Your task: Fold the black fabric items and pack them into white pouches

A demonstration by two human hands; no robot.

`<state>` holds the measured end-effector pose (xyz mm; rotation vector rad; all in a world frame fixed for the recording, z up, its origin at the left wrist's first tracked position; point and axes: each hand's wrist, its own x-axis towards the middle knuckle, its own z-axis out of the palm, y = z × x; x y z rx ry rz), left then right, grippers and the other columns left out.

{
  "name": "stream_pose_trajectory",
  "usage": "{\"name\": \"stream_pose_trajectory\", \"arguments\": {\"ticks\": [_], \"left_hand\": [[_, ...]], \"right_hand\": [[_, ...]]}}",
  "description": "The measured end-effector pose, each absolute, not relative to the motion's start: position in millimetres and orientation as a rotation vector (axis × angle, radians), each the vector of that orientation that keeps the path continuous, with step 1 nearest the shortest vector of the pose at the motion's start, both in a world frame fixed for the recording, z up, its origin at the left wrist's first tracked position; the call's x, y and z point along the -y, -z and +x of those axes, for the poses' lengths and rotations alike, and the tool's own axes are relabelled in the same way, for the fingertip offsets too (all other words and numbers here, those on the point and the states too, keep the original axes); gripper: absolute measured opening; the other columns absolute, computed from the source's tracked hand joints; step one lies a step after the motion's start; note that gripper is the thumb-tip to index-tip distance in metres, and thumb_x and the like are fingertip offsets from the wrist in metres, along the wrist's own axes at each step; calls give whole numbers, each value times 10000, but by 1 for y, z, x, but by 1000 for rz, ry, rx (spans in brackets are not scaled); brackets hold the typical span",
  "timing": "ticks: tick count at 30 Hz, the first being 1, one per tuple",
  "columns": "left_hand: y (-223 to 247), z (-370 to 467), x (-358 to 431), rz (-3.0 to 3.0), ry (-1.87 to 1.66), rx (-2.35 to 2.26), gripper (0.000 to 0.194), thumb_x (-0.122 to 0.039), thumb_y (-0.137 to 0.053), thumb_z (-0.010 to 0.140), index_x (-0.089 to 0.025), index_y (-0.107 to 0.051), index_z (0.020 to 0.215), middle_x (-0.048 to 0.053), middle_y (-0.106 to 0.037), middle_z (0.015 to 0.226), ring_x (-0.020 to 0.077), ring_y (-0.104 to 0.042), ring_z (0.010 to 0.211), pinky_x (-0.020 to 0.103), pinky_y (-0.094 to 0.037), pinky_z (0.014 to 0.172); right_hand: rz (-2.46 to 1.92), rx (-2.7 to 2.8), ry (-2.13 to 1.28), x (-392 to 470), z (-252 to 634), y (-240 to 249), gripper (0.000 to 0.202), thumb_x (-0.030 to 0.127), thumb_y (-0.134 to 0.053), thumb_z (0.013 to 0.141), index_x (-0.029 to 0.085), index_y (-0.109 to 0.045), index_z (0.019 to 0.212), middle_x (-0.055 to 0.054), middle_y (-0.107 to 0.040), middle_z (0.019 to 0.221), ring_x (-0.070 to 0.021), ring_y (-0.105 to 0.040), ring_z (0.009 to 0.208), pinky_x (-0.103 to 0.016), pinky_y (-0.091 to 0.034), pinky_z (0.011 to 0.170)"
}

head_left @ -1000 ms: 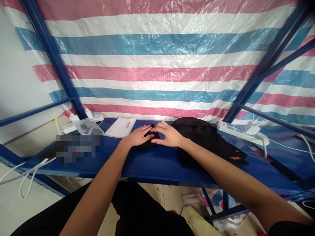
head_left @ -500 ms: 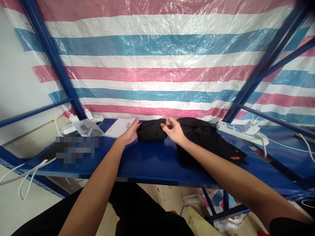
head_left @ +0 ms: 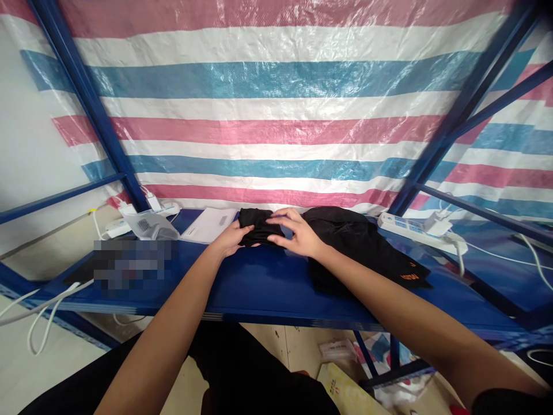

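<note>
A folded bundle of black cloth (head_left: 259, 225) is at the middle of the blue shelf. My left hand (head_left: 232, 238) grips its left end, thumb on top and some fingertips showing beneath. At the bundle's right end, my right hand (head_left: 298, 230) has its thumb and fingers spread apart, the fingertips at the cloth. Beside my right forearm lies a larger spread black garment (head_left: 345, 230) with small orange lettering near its lower right corner.
A white booklet (head_left: 207, 226) lies left of the bundle. Power strips stand at the left and right (head_left: 421, 232), with white chargers and cables. A clear plastic bag (head_left: 153, 225) rests near the left one. Blue frame posts flank a striped plastic sheet (head_left: 276, 132) behind the shelf.
The cloth bundle has tilted and looks looser and more creased. My left thumb has come over its top, and my right hand has loosened from its pinch, with fingers now spread.
</note>
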<state>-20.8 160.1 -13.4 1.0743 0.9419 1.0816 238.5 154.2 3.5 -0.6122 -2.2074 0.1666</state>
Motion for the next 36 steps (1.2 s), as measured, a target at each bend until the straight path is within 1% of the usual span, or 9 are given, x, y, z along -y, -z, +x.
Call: {"name": "stream_pose_trajectory", "arguments": {"ticks": [4, 8, 11, 15, 17, 22, 27, 31, 36], "left_hand": [[12, -24, -161, 938, -1054, -1056, 254, -157, -855, 884, -151, -762, 1120, 138, -813, 1105, 276, -809, 999, 419, -656, 1003], [10, -27, -162, 913, -1044, -1058, 163, -157, -815, 925, -167, -762, 1079, 125, -806, 1160, 251, -806, 1018, 365, -664, 985], [8, -30, -164, 933, -1011, -1062, 228, -208, -859, 899, -174, -747, 1094, 146, -782, 1227, 288, -803, 1057, 324, -678, 830], [5, -34, -159, 1168, -1075, -1210, 547, -388, -894, 884, -171, -664, 1330, 198, -723, 1331, 317, -797, 1015, 315, -635, 700], [3, -35, -153, 1485, -1212, -1441, 659, -513, -839, 918, -195, -607, 1447, 206, -650, 1449, 322, -776, 1035, 386, -646, 800], [1, -33, -143, 2410, -1275, -1476, 393, -531, -716, 998, -264, -728, 1285, 108, -624, 1448, 356, -589, 1386, 518, -450, 1234], [8, -31, -146, 2626, -916, -1092, 285, -240, -694, 965, -281, -637, 1240, 68, -658, 1336, 280, -697, 1165, 451, -591, 1020], [5, -31, -141, 2748, -874, -1141, 360, -36, -553, 918, -268, -616, 1186, 89, -542, 1541, 266, -701, 1180, 436, -607, 971], [3, -21, -132, 3048, -828, -1019, 81, -221, -638, 1015, -227, -717, 1032, 118, -538, 1574, 354, -503, 1492, 544, -501, 1191]], "right_hand": [[-456, 2483, -38, -149, 236, 0, 495, 516, -795, 974, 294, -726, 1411, -133, -680, 1372, -328, -643, 1294, -526, -554, 1140], [-520, 2531, 58, -154, 234, 11, 390, 341, -671, 1056, 294, -696, 1442, -124, -684, 1415, -307, -662, 1320, -488, -583, 1114], [-565, 2511, 77, -156, 232, 14, 379, 205, -557, 1068, 290, -711, 1403, -106, -710, 1390, -279, -686, 1309, -450, -595, 1103], [-547, 2439, 76, -158, 228, 13, 390, 119, -512, 1016, 246, -775, 1275, -102, -759, 1280, -263, -736, 1195, -412, -614, 1050], [-529, 2419, 47, -159, 227, 12, 367, 112, -540, 987, 231, -797, 1221, -103, -772, 1241, -263, -749, 1143, -405, -619, 1026], [-537, 2394, -142, -163, 231, 8, 330, 111, -593, 979, 236, -803, 1201, -87, -776, 1226, -232, -774, 1070, -363, -619, 977], [-614, 2371, -261, -170, 239, 8, 253, 145, -638, 1007, 244, -763, 1203, -59, -794, 1184, -224, -769, 1035, -358, -593, 967], [-671, 2297, -363, -178, 242, 11, 161, 170, -662, 1005, 239, -741, 1126, -46, -803, 1159, -220, -771, 995, -350, -587, 936], [-615, 2302, -314, -185, 244, 13, 218, 95, -606, 991, 227, -780, 995, -70, -783, 1207, -237, -772, 1111, -382, -579, 1018]]}}
